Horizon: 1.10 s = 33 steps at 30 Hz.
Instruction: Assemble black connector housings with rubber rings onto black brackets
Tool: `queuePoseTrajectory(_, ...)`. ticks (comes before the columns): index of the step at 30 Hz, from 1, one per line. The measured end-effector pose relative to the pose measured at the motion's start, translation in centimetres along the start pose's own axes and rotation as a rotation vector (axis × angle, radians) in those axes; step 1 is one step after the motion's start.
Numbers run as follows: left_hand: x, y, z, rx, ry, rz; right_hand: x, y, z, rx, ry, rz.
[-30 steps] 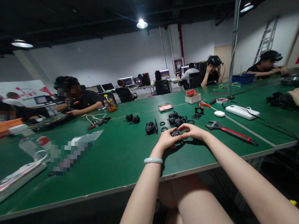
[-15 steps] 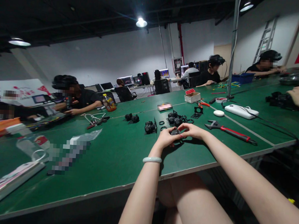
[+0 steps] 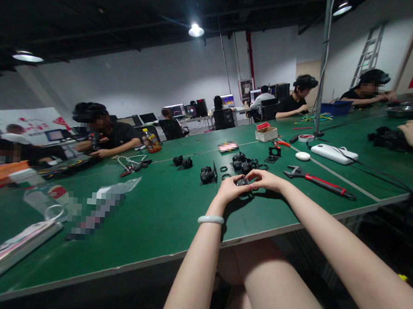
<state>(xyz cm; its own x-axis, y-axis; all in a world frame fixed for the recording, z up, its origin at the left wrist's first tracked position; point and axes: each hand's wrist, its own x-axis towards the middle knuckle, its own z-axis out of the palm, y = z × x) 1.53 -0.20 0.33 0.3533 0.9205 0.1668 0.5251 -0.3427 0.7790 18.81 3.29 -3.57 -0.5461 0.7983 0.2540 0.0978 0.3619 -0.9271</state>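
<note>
Head view: left of the wrench point(image 3: 325, 184), the left hand point(image 3: 230, 191) and right hand point(image 3: 266, 181) pinch a small black part point(image 3: 241, 181) between them, seemingly to steady it; a black assembly point(image 3: 207, 174) sits farther left, probably for easy reach.

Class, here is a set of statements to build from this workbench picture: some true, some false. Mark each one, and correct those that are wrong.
1. The left hand and the right hand meet at a small black part. True.
2. The pale bracelet is around the right wrist. False: it is around the left wrist.
3. The red-and-black adjustable wrench lies on the table to the right of the hands. True.
4. The tabletop is white. False: it is green.
5. The bottle has a blue cap. False: its cap is yellow.
6. A white power bank-like object lies beyond the wrench. True.
</note>
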Motion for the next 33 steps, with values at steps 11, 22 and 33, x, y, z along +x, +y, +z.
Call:
queuePoseTrajectory(11,0.29,-0.68,0.03,0.043,0.025,0.021,0.13,0.32,-0.10,0.009,-0.003,-0.001)
queuePoseTrajectory(22,0.12,-0.24,0.28,0.002,0.023,-0.038,-0.08,0.12,0.06,0.009,0.041,-0.041)
queuePoseTrajectory(33,0.19,-0.78,0.13,0.038,0.038,0.021,0.05,0.30,0.24,0.028,0.012,0.028)
